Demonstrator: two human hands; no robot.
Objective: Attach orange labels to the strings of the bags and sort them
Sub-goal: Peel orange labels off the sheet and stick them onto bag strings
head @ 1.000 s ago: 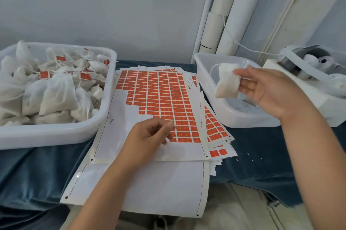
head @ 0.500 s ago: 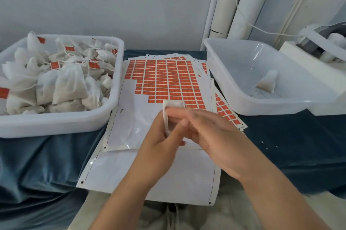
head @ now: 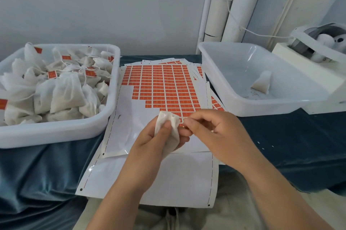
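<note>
At the near edge of the bench, over the blank backing sheets (head: 168, 177), the left hand (head: 149, 142) is gripping a small white bag (head: 168, 123), thumb pressing across its front and fingers curling behind. The right hand (head: 215, 132) is pinching at the bag's upper right edge with thumb and forefinger; whether the string is between them, I cannot tell. No label is showing on this bag. Judged step: freeing the string ahead of labelling. The next move is calling for one orange label peeled from the ragged lower row of the label sheet (head: 162, 87), lying just beyond the hands at mid-bench, then folded round the string without catching the fabric. Toward the far left corner, the left tub (head: 56, 134) is holding a heap of labelled bags (head: 61, 91), the likely destination. Toward the far right, the right tub (head: 271, 108) is holding a single unlabelled bag (head: 262, 82).
</note>
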